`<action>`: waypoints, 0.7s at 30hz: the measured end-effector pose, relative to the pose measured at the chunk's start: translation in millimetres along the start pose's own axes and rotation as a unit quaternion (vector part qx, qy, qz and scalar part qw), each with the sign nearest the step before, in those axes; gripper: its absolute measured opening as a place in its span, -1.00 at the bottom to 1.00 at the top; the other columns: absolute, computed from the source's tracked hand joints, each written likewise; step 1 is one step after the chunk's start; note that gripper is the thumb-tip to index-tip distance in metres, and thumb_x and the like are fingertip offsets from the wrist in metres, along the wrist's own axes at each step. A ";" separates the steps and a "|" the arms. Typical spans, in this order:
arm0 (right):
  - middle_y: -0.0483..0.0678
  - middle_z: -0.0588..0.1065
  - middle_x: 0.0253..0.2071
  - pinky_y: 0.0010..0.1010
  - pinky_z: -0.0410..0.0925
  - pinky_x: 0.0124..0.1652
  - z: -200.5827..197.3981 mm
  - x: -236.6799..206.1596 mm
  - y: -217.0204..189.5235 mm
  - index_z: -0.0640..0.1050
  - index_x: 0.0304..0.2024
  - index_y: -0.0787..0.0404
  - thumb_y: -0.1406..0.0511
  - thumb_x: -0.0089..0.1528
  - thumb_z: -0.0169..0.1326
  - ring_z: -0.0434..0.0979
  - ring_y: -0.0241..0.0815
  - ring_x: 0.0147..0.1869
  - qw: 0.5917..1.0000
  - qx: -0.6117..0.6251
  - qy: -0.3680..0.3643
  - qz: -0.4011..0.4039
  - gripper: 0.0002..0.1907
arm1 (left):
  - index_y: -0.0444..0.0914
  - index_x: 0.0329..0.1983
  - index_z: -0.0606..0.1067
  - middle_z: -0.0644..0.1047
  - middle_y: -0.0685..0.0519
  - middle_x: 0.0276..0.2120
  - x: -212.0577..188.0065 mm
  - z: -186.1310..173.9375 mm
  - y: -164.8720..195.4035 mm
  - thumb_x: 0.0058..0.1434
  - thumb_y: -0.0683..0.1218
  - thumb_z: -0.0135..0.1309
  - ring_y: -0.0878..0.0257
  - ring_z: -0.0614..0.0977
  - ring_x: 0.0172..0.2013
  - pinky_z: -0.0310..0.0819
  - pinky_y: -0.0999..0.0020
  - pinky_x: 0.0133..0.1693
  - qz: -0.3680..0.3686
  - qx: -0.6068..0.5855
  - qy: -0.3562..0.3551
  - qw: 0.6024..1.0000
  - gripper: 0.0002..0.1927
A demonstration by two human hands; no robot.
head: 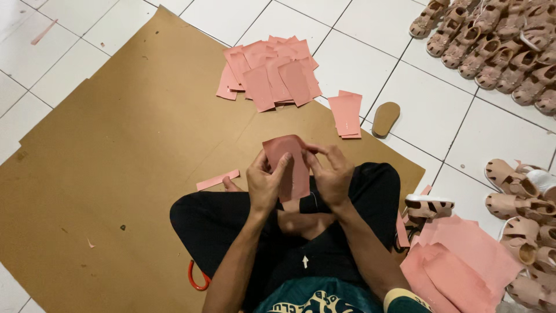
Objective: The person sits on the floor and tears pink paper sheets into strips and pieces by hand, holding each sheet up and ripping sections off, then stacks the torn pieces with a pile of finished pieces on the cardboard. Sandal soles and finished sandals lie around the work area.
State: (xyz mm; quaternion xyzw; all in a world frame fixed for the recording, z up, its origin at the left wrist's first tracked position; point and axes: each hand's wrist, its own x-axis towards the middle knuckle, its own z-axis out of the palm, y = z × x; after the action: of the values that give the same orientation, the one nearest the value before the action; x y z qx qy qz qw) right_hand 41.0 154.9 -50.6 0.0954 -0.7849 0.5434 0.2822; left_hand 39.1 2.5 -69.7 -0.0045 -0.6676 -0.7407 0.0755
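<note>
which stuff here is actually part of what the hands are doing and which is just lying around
In use:
- pink rectangular sheet piece, held by left hand and right hand
- fanned pile of pink sheet pieces
- small pink stack

Lying about:
- tan shoe insole
- pink sandals
- orange-handled tool

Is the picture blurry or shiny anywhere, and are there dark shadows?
Head view: mostly sharp and evenly lit; the left hand and right hand holding the pink sheet look only slightly soft. The white floor tiles show a mild sheen, no harsh glare. Shadows are soft, darkest under the hands over the black trousers. The brown paper looks matte.
</note>
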 end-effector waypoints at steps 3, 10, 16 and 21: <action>-0.07 0.61 -0.10 -0.32 0.45 -0.03 -1.7 -3.8 -8.4 0.63 -0.14 0.22 0.48 0.10 0.33 0.61 -0.08 -0.04 0.978 -0.113 0.000 -0.175 -0.72 | -0.42 0.05 0.53 0.66 0.00 -0.25 -1.1 6.1 -10.0 0.33 -0.15 0.18 0.39 0.66 -0.28 0.58 0.52 -0.26 0.020 -0.009 0.016 1.000 -0.70; -0.08 0.61 -0.09 -0.22 0.42 0.01 2.3 -9.6 -13.6 0.61 -0.18 0.20 0.47 0.05 0.32 0.61 -0.06 0.01 0.965 -0.158 -0.003 -0.211 -0.71 | -0.41 -0.05 0.60 0.53 0.20 -0.44 -5.7 4.6 -32.4 0.60 -0.01 0.14 0.58 0.49 -0.46 0.35 0.75 -0.46 -0.023 -0.330 -0.011 0.944 -0.68; -0.07 0.52 -0.13 -0.46 0.54 -0.01 3.3 -7.6 -1.3 0.58 0.01 0.29 0.36 0.30 0.18 0.61 -0.29 -0.04 0.991 0.114 0.000 0.074 -0.76 | -0.37 -0.03 0.54 0.63 0.09 -0.31 -3.0 2.5 -17.5 0.38 -0.03 0.14 0.46 0.60 -0.34 0.50 0.57 -0.33 -0.007 -0.054 0.004 0.998 -0.71; 0.01 0.65 -0.24 -0.48 0.51 -0.18 -11.5 4.6 17.4 0.66 -0.06 0.38 0.31 0.29 0.23 0.63 -0.31 -0.21 0.958 0.120 -0.118 0.230 -0.74 | -0.38 0.04 0.54 0.65 0.07 -0.25 -6.2 -0.5 0.2 0.38 -0.04 0.13 0.43 0.64 -0.28 0.53 0.55 -0.26 0.026 -0.014 -0.038 0.999 -0.68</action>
State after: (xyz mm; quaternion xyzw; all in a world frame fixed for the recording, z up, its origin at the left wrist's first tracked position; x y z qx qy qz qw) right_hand 33.2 172.9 -59.1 0.0085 -0.7421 0.6690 0.0415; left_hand 45.3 2.6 -70.3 -0.0511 -0.6595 -0.7468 0.0687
